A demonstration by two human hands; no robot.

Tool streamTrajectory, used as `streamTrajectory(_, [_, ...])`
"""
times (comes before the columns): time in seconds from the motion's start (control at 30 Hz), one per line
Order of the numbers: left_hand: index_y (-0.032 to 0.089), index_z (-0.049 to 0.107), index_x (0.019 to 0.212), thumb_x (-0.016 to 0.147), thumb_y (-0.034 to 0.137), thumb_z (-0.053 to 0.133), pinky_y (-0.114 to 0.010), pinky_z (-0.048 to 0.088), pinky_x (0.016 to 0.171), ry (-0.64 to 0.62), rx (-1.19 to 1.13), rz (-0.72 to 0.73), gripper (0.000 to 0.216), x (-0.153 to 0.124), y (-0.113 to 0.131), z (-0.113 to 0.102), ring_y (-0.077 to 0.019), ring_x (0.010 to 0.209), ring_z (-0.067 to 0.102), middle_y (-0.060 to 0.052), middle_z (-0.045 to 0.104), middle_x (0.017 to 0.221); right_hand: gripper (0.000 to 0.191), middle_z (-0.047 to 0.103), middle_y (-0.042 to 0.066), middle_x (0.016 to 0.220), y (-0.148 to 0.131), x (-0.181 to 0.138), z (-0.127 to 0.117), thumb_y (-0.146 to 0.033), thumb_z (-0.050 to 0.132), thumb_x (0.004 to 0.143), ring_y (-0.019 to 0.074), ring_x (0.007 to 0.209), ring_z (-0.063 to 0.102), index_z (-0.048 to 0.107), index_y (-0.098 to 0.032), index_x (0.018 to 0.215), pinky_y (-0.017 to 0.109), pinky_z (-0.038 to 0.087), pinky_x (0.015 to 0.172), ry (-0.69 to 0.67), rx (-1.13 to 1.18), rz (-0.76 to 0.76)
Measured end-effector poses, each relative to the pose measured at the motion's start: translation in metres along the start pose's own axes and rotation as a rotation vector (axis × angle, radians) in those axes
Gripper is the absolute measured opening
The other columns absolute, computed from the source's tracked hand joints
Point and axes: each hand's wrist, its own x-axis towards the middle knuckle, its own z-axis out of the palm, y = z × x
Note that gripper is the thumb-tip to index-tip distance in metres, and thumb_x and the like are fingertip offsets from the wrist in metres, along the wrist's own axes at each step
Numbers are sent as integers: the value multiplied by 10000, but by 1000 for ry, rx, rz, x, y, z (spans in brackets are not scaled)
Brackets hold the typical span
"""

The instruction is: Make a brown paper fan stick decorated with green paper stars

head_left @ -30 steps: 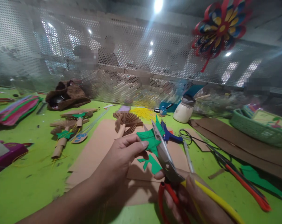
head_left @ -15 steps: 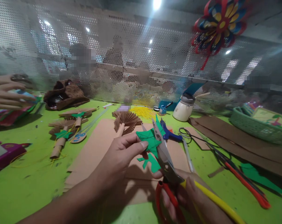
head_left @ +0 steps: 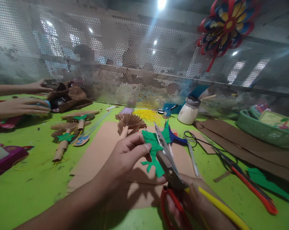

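Note:
Between thumb and fingers, my left hand (head_left: 129, 153) pinches a piece of green paper (head_left: 152, 140) with dark lines drawn on it. My right hand (head_left: 182, 198) grips scissors (head_left: 170, 172) with one red and one yellow handle. The blades lie across the green paper, and part of it shows on their far side. Under my hands is a stack of tan paper sheets (head_left: 94, 159). Beyond my left hand lies a pleated brown paper fan (head_left: 132, 123). Behind the blades, a blue-handled tool (head_left: 179, 139) is partly hidden.
Several paper figures with green stars (head_left: 65, 137) lie left. Another person's hands (head_left: 27, 107) are at the far left, near a brown cloth bag (head_left: 70, 95). A white jar (head_left: 188, 111), red-handled tool (head_left: 254, 188), brown sheets (head_left: 230, 137) and green basket (head_left: 259, 129) stand or lie right.
The scissor blades have shifted slightly on the green paper, whose far part has swung right. At the far left, the other person's hands have moved right and down toward the table.

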Motion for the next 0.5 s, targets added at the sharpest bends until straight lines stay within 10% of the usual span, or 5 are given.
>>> streamTrajectory(0.5, [159, 647, 832, 823, 257, 572, -292, 449, 735, -30, -1, 6, 123, 1, 0, -2, -152, 759, 541, -34, 611, 795, 780, 512, 10, 564, 3, 1, 2, -770, 539, 647, 112, 440, 466, 613, -116, 1065, 248, 402, 464, 55, 75, 62])
